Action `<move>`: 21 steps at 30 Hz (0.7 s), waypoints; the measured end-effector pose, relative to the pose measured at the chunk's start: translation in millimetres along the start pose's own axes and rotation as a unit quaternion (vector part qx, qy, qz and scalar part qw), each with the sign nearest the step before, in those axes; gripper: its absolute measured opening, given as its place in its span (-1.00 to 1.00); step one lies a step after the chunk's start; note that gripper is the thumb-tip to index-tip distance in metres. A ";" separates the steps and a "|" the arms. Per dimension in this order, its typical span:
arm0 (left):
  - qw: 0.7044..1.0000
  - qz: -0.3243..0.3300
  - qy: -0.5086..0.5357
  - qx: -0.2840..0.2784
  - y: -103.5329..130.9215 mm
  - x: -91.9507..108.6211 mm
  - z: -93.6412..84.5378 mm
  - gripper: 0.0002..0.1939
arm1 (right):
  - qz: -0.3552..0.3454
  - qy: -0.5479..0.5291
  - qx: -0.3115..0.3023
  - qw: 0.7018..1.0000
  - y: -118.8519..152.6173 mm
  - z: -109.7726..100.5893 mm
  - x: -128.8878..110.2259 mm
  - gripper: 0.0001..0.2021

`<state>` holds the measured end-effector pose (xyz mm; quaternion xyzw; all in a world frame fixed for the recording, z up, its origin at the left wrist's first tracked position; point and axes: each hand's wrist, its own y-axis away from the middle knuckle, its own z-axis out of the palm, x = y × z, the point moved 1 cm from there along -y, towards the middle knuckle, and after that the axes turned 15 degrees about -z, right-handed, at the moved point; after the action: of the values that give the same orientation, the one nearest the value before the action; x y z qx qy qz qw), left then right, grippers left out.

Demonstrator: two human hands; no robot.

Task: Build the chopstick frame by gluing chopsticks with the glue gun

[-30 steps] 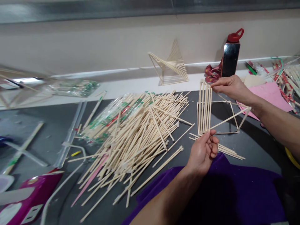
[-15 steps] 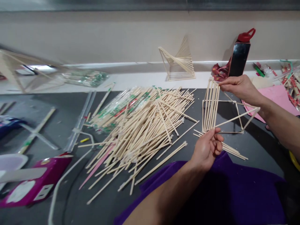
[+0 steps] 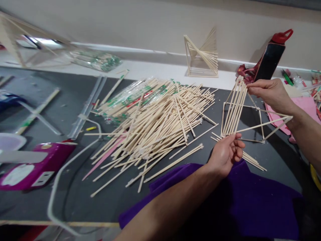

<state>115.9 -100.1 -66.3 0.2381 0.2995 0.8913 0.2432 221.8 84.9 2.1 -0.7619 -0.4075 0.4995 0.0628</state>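
A frame built of wooden chopsticks [image 3: 260, 126] stands at the right, with several sticks side by side along one sloping face. The thumb and fingers of my left hand [image 3: 227, 154] close on the lower end of the outermost chopstick [image 3: 241, 106], at the frame's lower edge. My right hand [image 3: 273, 95] pinches that chopstick's upper end near the top of the face. Its fingertips partly hide the end. A few loose chopsticks [image 3: 254, 161] lie just beyond my left hand, beside the purple cloth [image 3: 263, 201].
A large heap of chopsticks [image 3: 155, 130] fills the middle, with wrapped ones behind. A finished-looking twisted chopstick model [image 3: 202, 57] stands by the wall. At left are a magenta glue-gun-like tool [image 3: 37, 164] and its white cord [image 3: 56, 197]. A red-capped bottle [image 3: 279, 36] stands behind a phone-like dark slab [image 3: 269, 62].
The camera view has tilted and shifted, so the scene sits differently. Both hands keep nearly the same hold on the chopstick at the frame.
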 end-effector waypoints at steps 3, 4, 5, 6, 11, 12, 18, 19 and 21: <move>1.000 -0.001 0.001 0.002 0.0 -0.1 0.6 -0.74 | 0.002 0.003 0.004 1.000 -0.1 0.4 -0.1 -0.90; 1.000 -0.001 0.000 0.005 0.1 0.1 1.0 -0.74 | 0.002 0.003 0.007 1.000 -0.1 0.3 0.5 -0.90; 1.000 0.000 -0.001 0.008 0.3 0.3 1.4 -0.74 | 0.001 0.003 0.009 1.000 -0.2 0.2 1.3 -0.89; 1.000 0.001 -0.001 0.010 0.4 0.6 1.7 -0.74 | 0.000 0.003 0.010 1.000 -0.2 0.1 2.2 -0.89; 1.000 0.006 0.004 0.005 0.3 1.5 1.7 -0.75 | 0.007 0.004 0.013 1.000 0.1 0.2 3.9 -0.87; 1.000 0.006 0.005 0.003 0.3 1.5 1.3 -0.76 | 0.013 0.001 0.014 1.000 0.2 0.3 3.3 -0.87; 1.000 0.004 0.005 -0.003 0.5 1.7 -0.4 -0.77 | 0.057 -0.035 0.030 0.997 -0.7 -9.5 2.4 -0.85; 1.000 0.002 0.005 -0.004 0.7 1.6 -0.4 -0.77 | 0.057 -0.035 0.047 0.997 -2.0 -13.9 3.7 -0.85; 1.000 -0.003 0.002 -0.004 1.1 0.4 -0.6 -0.77 | 0.060 -0.035 0.093 0.993 -5.2 -24.5 5.8 -0.86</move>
<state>114.9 -100.9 -65.9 0.2343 0.2969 0.8923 0.2466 239.8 99.9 12.7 -0.7576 -0.3147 0.5648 0.0894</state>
